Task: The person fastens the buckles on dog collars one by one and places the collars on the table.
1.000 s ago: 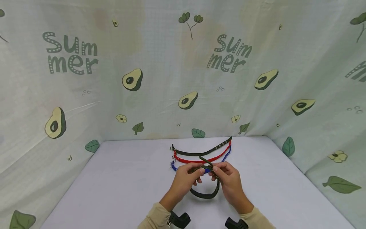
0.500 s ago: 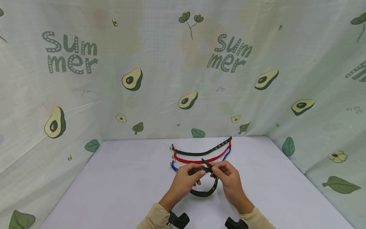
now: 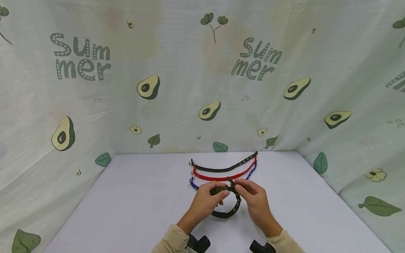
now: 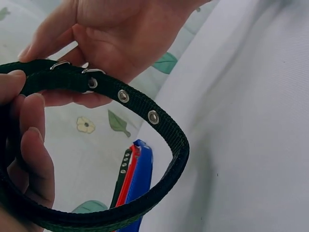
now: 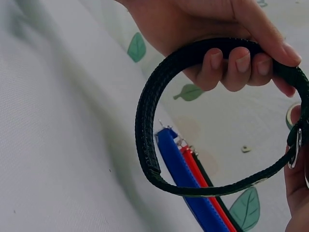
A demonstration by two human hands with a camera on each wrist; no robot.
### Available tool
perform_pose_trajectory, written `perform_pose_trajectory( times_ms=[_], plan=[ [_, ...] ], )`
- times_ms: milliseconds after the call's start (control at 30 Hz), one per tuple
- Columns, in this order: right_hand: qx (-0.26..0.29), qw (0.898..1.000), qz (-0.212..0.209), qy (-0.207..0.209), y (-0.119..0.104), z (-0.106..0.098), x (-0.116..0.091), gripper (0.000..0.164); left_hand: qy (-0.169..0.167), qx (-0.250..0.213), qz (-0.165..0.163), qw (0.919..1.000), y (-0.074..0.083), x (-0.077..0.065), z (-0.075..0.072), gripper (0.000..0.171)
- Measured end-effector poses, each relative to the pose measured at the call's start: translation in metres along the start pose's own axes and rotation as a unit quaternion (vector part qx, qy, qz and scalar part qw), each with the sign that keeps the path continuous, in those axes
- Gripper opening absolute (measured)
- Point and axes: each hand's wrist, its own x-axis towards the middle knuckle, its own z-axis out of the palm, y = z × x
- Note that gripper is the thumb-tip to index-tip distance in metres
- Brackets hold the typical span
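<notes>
A dark green-black pet collar (image 3: 223, 214), bent into a loop, hangs between both hands above the table. My left hand (image 3: 204, 201) pinches the strap on the left side, its fingers curled round the band (image 5: 146, 116). My right hand (image 3: 254, 198) pinches the collar near its metal buckle (image 5: 296, 149), and a short strap end (image 3: 231, 181) sticks up between the hands. Metal eyelets (image 4: 123, 96) line the strap beyond the buckle. How far the strap runs through the buckle is partly hidden by fingers.
Behind the hands, three collars lie side by side on the white table (image 3: 142, 196): a black one with eyelets (image 3: 221, 170), a red one (image 3: 218, 178) and a blue one (image 3: 251, 173), partly covered by the hands. A patterned cloth (image 3: 177, 137) hangs at the back and sides.
The collar's loop has shifted slightly left and its right side has drawn in. The upright strap end has moved right and lower between the fingers. Both hands stay nearly in place.
</notes>
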Motion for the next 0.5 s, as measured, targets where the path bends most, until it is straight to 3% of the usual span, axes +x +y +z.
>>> perform_pose_trajectory(
  times_ms=[167, 333, 500],
  plan=[
    [0.011, 1.0, -0.023, -0.009, -0.0003, -0.0009, 0.0014, 0.023, 0.009, 0.0, 0.009, 0.9999, 0.0003, -0.0009, 0.0, 0.024],
    [-0.002, 1.0, -0.014, -0.007, -0.0019, -0.003, 0.0009, 0.021, 0.017, -0.004, 0.01, 0.9998, -0.0037, -0.0021, 0.003, 0.027],
    [-0.034, 0.999, -0.025, -0.024, -0.0018, -0.0042, 0.0007, 0.021, 0.052, -0.002, 0.009, 0.9986, -0.0069, -0.006, 0.0051, 0.028]
  ],
)
